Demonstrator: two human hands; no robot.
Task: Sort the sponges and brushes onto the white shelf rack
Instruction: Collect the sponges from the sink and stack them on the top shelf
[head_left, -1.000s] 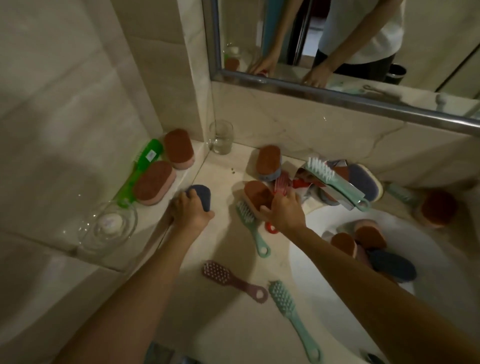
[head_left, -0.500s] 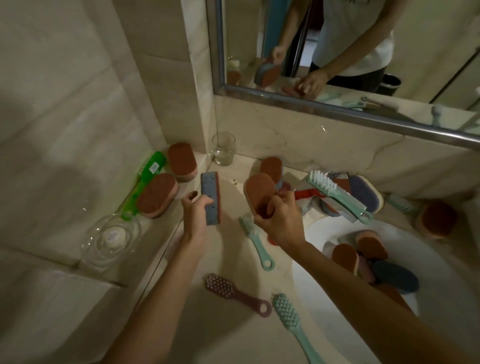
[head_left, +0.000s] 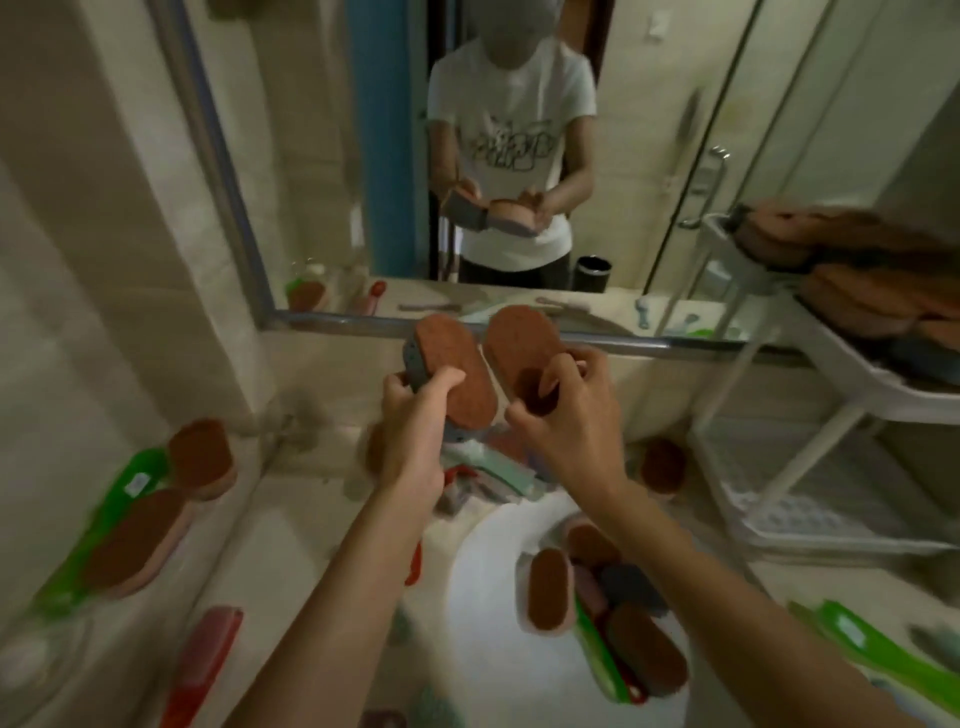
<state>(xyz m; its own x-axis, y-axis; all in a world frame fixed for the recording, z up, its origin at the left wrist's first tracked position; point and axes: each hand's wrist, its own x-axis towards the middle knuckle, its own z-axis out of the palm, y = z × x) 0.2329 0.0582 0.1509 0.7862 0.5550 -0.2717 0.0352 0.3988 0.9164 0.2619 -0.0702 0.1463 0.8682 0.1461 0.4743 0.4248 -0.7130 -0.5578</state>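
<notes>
The white shelf rack (head_left: 883, 387) had swung into view at right, its top tier already stacked. Over the sink (head_left: 478, 571), both hands had lifted off the counter (head_left: 291, 545) — left hand (head_left: 415, 421) gripping a grey-backed sponge (head_left: 460, 374), right hand (head_left: 569, 423) pinching a second sponge (head_left: 519, 345) — probably heading for the rack.

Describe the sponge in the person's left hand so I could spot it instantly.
Find the wall mirror; before its lower edge, the left hand and right hand each hold an oval brown-topped sponge. The left sponge, unlike the right sponge, shows a grey-blue foam side.
</notes>
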